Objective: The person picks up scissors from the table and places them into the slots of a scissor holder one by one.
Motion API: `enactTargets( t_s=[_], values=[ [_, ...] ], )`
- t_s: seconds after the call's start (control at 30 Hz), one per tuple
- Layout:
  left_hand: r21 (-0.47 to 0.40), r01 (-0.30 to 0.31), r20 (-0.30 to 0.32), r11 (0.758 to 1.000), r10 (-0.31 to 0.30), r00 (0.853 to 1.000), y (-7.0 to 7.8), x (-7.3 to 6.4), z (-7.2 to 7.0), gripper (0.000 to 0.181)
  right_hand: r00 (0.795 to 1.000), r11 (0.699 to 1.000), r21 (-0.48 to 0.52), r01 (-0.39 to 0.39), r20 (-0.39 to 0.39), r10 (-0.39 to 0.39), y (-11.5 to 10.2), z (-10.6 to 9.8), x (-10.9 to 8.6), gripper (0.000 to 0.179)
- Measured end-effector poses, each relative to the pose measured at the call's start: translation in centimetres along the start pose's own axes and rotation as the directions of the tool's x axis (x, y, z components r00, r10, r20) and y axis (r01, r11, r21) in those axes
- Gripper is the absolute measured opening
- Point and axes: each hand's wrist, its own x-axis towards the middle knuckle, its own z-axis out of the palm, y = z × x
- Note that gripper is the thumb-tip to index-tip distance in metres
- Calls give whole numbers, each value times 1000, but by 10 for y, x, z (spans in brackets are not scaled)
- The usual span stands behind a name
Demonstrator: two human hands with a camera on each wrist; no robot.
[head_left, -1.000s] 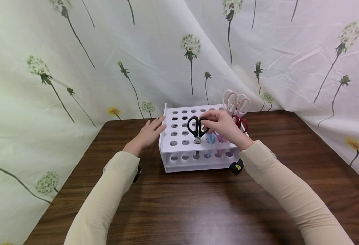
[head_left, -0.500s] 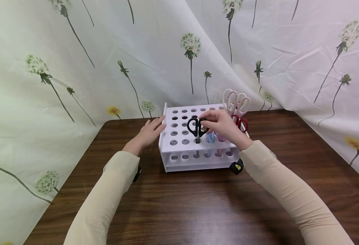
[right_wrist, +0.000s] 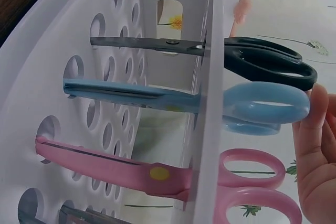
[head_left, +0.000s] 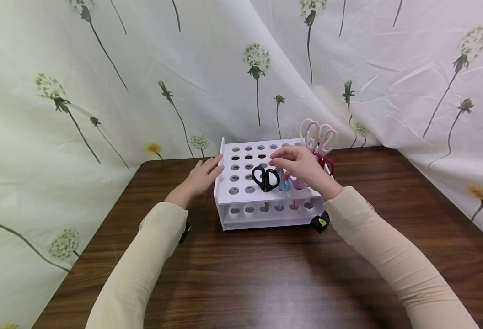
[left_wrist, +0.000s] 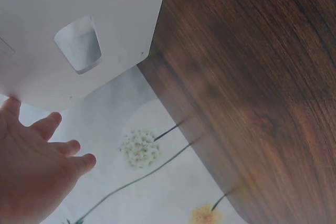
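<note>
A white two-tier rack with round holes (head_left: 241, 200) stands on the table. In its front row, black-handled scissors (head_left: 265, 178) hang blades down, the blade reaching a lower-tier hole in the right wrist view. Beside them are blue scissors (right_wrist: 262, 103) and pink scissors (right_wrist: 247, 179). My right hand (head_left: 301, 167) is just behind the black and blue handles, fingers loosely bent, a fingertip right at the end of the black handle in the right wrist view. My left hand (head_left: 199, 178) rests its fingers, spread, against the rack's left side panel (left_wrist: 37, 51).
Red-handled scissors (head_left: 329, 165) and white and pale pink ones (head_left: 327, 140) stand at the rack's right side, partly behind my right hand. Brown wooden table (head_left: 241, 274) surrounds the rack. A flower-patterned cloth (head_left: 208, 59) hangs close behind it.
The black scissors have sunk lower into their front-row hole. My right hand has let go of their handle and drawn slightly right. My left hand stays at the rack's side.
</note>
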Motion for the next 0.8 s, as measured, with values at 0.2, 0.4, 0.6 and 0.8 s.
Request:
enactTargets(
  t_s=[0.2, 0.4, 0.6, 0.8],
  values=[
    [38, -2, 12, 999, 2, 1000, 0, 1, -1, 56, 1000, 1000, -10, 6, 7, -6, 0, -3, 0, 24],
    [98, 15, 56, 995, -20, 998, 1, 1, -7, 60, 999, 999, -54, 8, 45, -6, -9, -11, 1, 25],
    [121, -12, 94, 993, 1, 996, 3, 4, -16, 62, 997, 993, -113, 16, 78, -7, -23, -23, 4, 29],
    [123, -26, 99, 992, 14, 995, 9, 8, -29, 61, 999, 971, -239, 22, 30, -16, -35, -35, 9, 28]
  ],
)
